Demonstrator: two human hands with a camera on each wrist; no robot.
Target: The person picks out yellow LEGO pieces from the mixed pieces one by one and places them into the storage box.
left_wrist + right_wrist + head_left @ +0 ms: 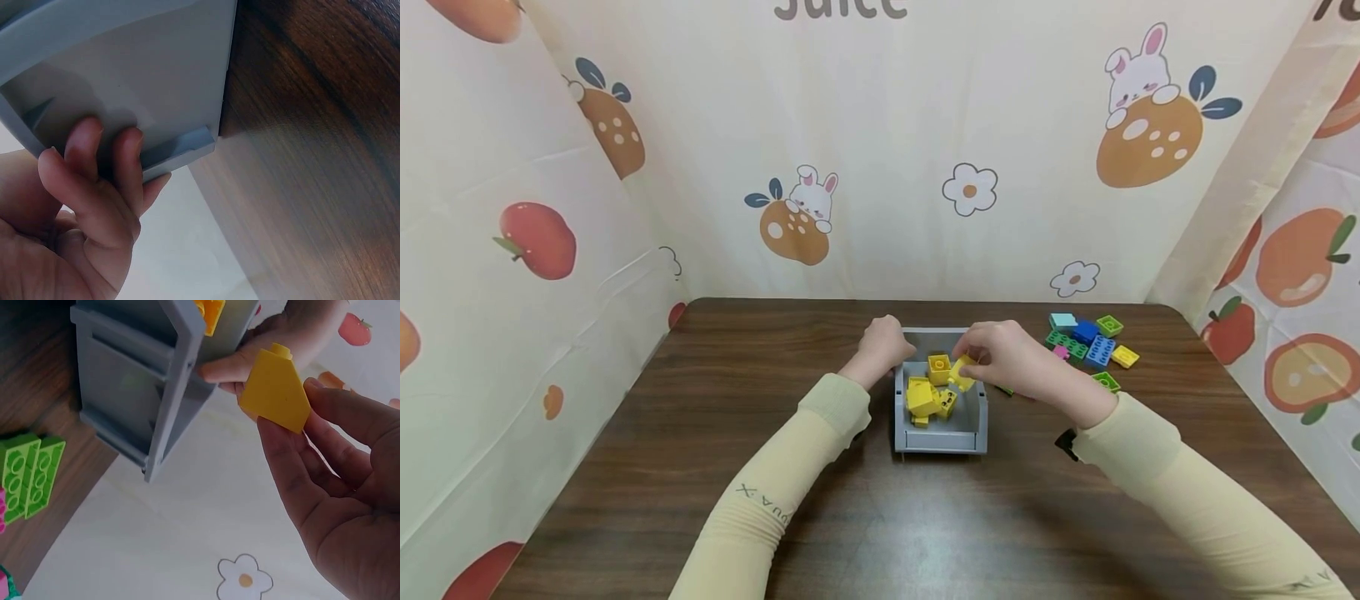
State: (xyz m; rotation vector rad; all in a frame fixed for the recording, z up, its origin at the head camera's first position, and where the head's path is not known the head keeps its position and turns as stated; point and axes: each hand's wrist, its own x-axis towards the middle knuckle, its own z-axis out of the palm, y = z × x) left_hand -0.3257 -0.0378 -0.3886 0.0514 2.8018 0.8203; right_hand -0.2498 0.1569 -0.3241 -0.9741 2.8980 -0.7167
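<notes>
A grey plastic bin [942, 444] stands mid-table with several yellow toy bricks [923, 397] inside, one of them printed with a face. My left hand [884, 343] grips the bin's far left wall; in the left wrist view its fingers [128, 153] lie against the outer side. Between thumb and fingers, my right hand [1006, 357] pinches a yellow sloped brick [275, 390] with a single stud on top. In the head view that brick is over the right part of the bin, close above the other bricks.
To the right of the bin lie loose bricks: blue [1101, 351], green [1067, 345], light blue [1063, 322], pink and a flat yellow one [1125, 357]. The brown wooden table [760, 350] meets a printed curtain [880, 125] at the back and sides.
</notes>
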